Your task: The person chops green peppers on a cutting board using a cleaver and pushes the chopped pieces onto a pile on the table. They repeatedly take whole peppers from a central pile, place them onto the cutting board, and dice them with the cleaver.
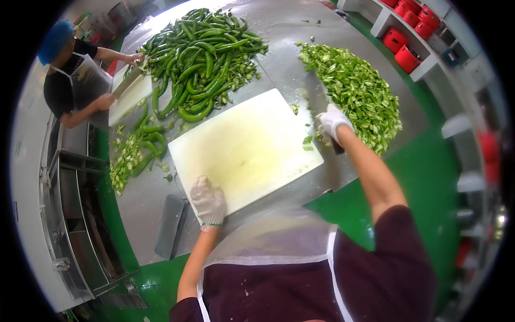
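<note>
My left hand, in a pale knit glove, rests on the near left corner of the white cutting board, its fingers lying on the surface. The board has a yellow-green stain and a few green bits near its right edge. Beyond the right side of the board, my gloved right hand is closed round a large knife. Its blade points away from me, blurred, alongside a wide pile of chopped green peppers. The dark handle end shows below my hand.
Whole long green peppers are heaped at the far side of the metal table. Chopped pieces lie at left, and a grey block near the front edge. A co-worker holds a knife over another board. Red pots stand on shelves.
</note>
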`<control>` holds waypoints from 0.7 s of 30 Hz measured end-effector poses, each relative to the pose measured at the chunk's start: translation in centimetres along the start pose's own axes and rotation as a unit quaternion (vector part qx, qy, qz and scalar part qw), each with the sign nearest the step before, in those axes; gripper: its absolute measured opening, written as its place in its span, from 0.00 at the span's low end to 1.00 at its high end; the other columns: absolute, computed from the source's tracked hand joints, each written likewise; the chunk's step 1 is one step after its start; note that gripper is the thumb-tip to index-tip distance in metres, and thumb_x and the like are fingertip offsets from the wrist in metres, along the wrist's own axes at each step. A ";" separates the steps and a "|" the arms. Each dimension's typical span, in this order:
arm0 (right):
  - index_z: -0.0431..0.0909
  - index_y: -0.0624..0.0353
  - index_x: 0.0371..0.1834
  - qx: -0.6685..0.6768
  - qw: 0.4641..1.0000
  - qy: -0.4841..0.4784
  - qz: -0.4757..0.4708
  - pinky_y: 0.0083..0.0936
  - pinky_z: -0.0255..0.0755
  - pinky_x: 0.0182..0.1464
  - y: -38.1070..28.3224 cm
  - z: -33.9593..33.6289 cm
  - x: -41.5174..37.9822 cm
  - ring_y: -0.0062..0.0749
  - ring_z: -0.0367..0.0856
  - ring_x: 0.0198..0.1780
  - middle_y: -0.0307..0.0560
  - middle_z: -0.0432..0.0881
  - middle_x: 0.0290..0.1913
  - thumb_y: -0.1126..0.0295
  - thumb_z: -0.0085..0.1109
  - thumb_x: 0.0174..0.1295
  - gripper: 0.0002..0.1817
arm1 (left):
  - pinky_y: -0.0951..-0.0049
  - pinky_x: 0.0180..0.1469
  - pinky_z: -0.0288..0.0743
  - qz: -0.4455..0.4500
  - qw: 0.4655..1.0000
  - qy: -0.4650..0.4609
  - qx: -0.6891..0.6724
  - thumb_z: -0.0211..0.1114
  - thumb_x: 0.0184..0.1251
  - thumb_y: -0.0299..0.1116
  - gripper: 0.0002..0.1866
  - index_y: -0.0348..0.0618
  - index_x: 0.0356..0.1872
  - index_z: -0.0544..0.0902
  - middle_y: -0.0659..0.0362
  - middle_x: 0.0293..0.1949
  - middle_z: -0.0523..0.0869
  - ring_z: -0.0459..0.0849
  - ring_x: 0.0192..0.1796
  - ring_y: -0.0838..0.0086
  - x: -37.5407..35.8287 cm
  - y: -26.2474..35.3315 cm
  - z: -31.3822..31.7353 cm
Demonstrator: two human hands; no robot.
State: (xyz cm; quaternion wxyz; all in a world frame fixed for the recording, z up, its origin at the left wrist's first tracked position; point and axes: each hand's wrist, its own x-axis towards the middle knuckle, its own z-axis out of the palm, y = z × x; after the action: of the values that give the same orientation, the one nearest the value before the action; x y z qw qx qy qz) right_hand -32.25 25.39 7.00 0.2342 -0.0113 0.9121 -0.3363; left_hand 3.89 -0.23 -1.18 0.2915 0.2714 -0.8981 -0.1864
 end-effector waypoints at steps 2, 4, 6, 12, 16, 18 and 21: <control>0.73 0.61 0.57 0.016 0.997 0.066 0.037 0.43 0.78 0.33 -1.0 -2.8 -1.2 0.44 0.86 0.34 0.56 0.86 0.40 0.68 0.52 0.69 0.16 | 0.50 0.69 0.67 -0.003 1.000 0.002 0.002 0.69 0.60 0.29 0.27 0.36 0.62 0.76 0.42 0.60 0.79 0.74 0.65 0.47 0.0 0.0 0.0; 0.73 0.60 0.57 0.043 0.999 0.026 0.015 0.42 0.78 0.35 -1.7 -3.8 -4.3 0.45 0.86 0.35 0.57 0.87 0.41 0.66 0.51 0.69 0.16 | 0.50 0.69 0.67 -0.007 1.000 -0.003 0.003 0.69 0.60 0.29 0.27 0.37 0.62 0.76 0.42 0.60 0.79 0.74 0.66 0.47 -0.1 0.1 0.2; 0.73 0.60 0.56 0.034 0.998 -0.048 -0.005 0.39 0.79 0.36 -2.1 -2.6 -8.7 0.41 0.87 0.34 0.57 0.86 0.39 0.63 0.53 0.70 0.16 | 0.50 0.69 0.67 -0.010 1.000 -0.012 0.007 0.69 0.60 0.28 0.26 0.37 0.61 0.77 0.43 0.60 0.79 0.74 0.65 0.47 -0.1 -0.4 0.3; 0.77 0.58 0.63 0.019 0.964 -0.260 0.040 0.25 0.79 0.26 1.7 -0.6 -14.6 0.22 0.81 0.26 0.43 0.86 0.39 0.61 0.65 0.67 0.24 | 0.49 0.68 0.67 -0.027 0.999 -0.013 -0.024 0.67 0.59 0.27 0.24 0.37 0.58 0.78 0.43 0.56 0.80 0.75 0.63 0.47 0.3 0.1 -0.4; 0.75 0.56 0.53 0.124 0.983 -0.106 0.083 0.24 0.73 0.20 3.8 -2.7 -10.4 0.23 0.75 0.20 0.40 0.82 0.32 0.63 0.62 0.70 0.14 | 0.52 0.66 0.70 -0.046 0.997 0.004 -0.064 0.67 0.58 0.25 0.22 0.35 0.56 0.79 0.43 0.55 0.81 0.78 0.60 0.48 1.0 0.2 -0.9; 0.70 0.51 0.52 0.155 0.984 -0.014 0.090 0.29 0.68 0.16 5.5 -2.7 -8.0 0.25 0.71 0.18 0.39 0.73 0.24 0.67 0.60 0.71 0.11 | 0.54 0.66 0.71 -0.050 0.995 0.030 -0.081 0.67 0.58 0.24 0.22 0.35 0.56 0.80 0.43 0.54 0.81 0.79 0.59 0.49 1.5 -0.1 -0.5; 0.69 0.55 0.56 0.350 0.933 -0.064 0.064 0.27 0.75 0.17 3.9 -1.3 -8.4 0.21 0.69 0.19 0.43 0.79 0.33 0.69 0.60 0.70 0.15 | 0.55 0.65 0.72 -0.061 0.989 0.047 -0.126 0.67 0.58 0.24 0.22 0.35 0.56 0.80 0.43 0.54 0.82 0.80 0.59 0.49 4.2 -0.5 -0.5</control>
State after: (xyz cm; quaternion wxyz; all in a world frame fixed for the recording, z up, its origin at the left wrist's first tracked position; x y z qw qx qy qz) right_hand -24.85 30.71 8.95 0.3022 0.1080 0.7188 -0.6167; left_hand 1.53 -3.22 0.69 0.3535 0.2950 -0.8347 -0.3020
